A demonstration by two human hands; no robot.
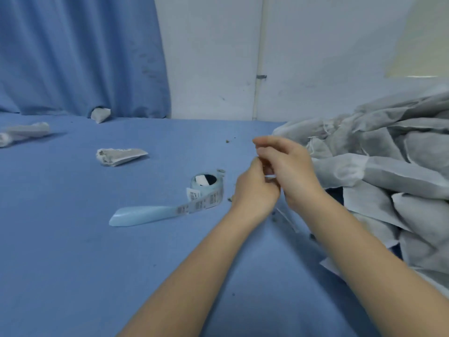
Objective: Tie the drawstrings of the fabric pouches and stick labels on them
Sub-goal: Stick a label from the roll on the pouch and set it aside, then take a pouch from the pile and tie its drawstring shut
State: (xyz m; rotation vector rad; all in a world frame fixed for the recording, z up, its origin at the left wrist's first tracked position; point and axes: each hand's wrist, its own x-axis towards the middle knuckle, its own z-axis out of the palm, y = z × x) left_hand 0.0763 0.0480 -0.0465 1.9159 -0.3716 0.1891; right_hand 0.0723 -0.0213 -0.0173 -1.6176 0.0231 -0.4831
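Note:
My left hand [255, 190] and my right hand [286, 166] meet above the middle of the blue table [73, 263]. Their fingers are curled, and between them they pinch a thin white drawstring [271, 176]. The string belongs to a white fabric pouch [340, 170] that lies just right of my hands, against the pile. How the string runs is hidden behind my fingers. A roll of printed labels [206, 183] stands left of my left hand. Its light blue backing strip [145, 215] trails off to the left.
A big heap of grey-white fabric pouches [401, 166] fills the right side. Three single pouches lie at the left: one in mid-table [121, 156], one at the far left [24, 132], one by the blue curtain [100, 114]. Small crumbs dot the cloth.

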